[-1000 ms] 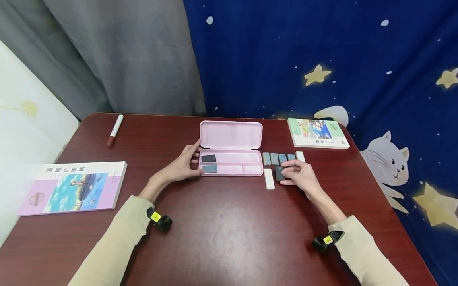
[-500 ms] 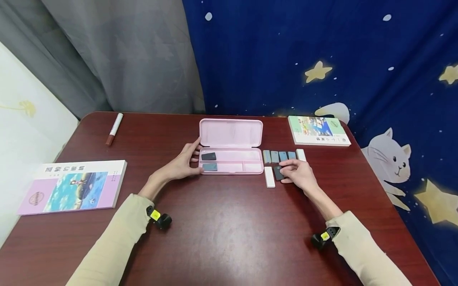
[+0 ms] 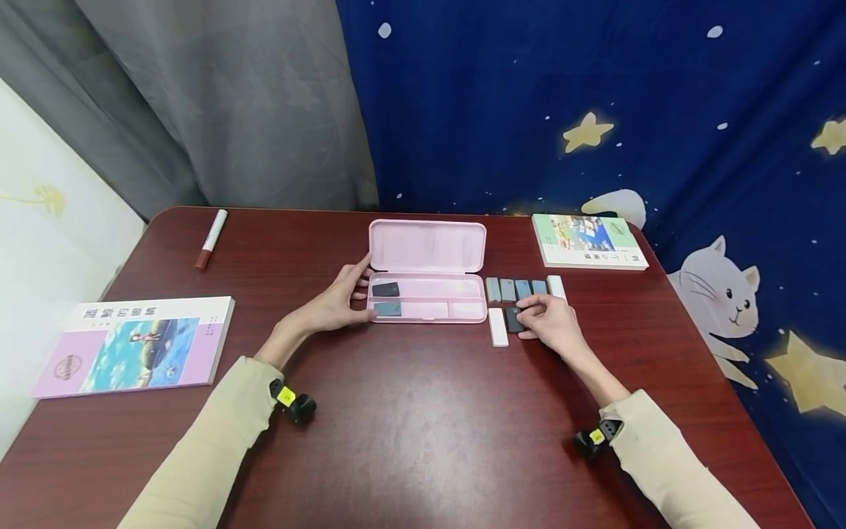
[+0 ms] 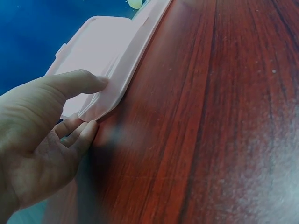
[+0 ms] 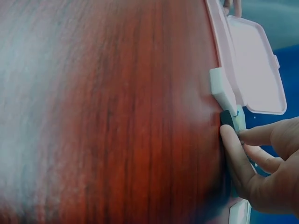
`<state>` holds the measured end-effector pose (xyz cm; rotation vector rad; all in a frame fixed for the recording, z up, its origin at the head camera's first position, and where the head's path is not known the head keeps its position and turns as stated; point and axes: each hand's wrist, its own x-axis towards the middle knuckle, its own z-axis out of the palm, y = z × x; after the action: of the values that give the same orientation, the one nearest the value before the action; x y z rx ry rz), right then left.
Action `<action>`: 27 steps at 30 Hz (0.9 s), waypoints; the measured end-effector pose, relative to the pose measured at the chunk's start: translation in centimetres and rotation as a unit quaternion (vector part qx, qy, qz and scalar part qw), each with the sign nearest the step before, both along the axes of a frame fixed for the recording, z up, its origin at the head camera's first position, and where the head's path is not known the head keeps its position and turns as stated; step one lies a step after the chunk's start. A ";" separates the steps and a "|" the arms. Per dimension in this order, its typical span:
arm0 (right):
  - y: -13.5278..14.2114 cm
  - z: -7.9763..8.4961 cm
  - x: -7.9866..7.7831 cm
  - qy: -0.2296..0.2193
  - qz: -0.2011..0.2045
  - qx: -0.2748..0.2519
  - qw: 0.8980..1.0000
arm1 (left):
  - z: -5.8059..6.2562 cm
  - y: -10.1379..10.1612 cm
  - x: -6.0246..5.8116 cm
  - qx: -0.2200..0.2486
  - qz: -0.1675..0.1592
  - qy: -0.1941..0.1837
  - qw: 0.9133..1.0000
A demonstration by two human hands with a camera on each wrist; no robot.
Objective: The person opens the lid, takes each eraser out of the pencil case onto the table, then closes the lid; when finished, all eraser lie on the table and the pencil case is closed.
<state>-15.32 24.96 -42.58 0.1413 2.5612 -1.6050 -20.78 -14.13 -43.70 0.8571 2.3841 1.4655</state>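
Observation:
A pink pencil case (image 3: pixel 467 289) lies with its lid raised. My left hand (image 3: pixel 333 300) holds its left end, thumb at the front corner and fingers along the side; the left wrist view shows the thumb (image 4: pixel 86 82) against its front wall. Inside at the left, a black eraser (image 3: pixel 386 289) sits in the rear compartment and a blue-grey eraser (image 3: pixel 388 309) in the front one. Right of the case, my right hand (image 3: pixel 554 323) pinches another black eraser (image 3: pixel 512 320), partly hidden by the fingers. A white eraser (image 3: pixel 499 328) stands just left of it.
Behind the right hand is a row of several blue-grey erasers (image 3: pixel 507 289), ending in a white eraser (image 3: pixel 556 286). A green-edged book (image 3: pixel 588 242) lies at the back right, a purple book (image 3: pixel 142 347) at the left. A marker (image 3: pixel 211 239) rests at the back left.
The right hand has shifted slightly left with the black eraser, bringing it nearer the front white eraser. The left hand stays at the case.

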 end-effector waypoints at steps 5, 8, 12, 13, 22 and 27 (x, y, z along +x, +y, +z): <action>0.1 -0.2 0.0 0.001 -0.003 0.015 1.000 | 0.0 0.0 -0.1 -0.002 -0.004 0.006 1.000; 0.2 -0.2 0.1 0.002 -0.001 0.017 1.000 | 0.0 0.1 -0.2 -0.003 -0.006 0.007 1.000; 0.3 -0.2 0.1 0.001 0.000 0.013 1.000 | -0.1 0.2 -0.2 -0.003 -0.005 0.005 1.000; 0.4 -0.2 0.2 0.001 0.000 0.012 1.000 | -0.1 0.2 -0.2 -0.002 -0.005 0.005 1.000; 0.3 -0.4 0.2 0.001 -0.003 0.001 1.000 | -0.1 0.1 -0.1 -0.005 -0.009 0.006 1.000; 0.3 -0.4 0.2 0.001 -0.004 -0.005 1.000 | 0.0 0.0 0.0 -0.003 -0.009 0.009 1.000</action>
<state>-15.09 25.28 -42.94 0.1482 2.5572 -1.6212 -20.77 -14.11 -43.73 0.8922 2.3871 1.4480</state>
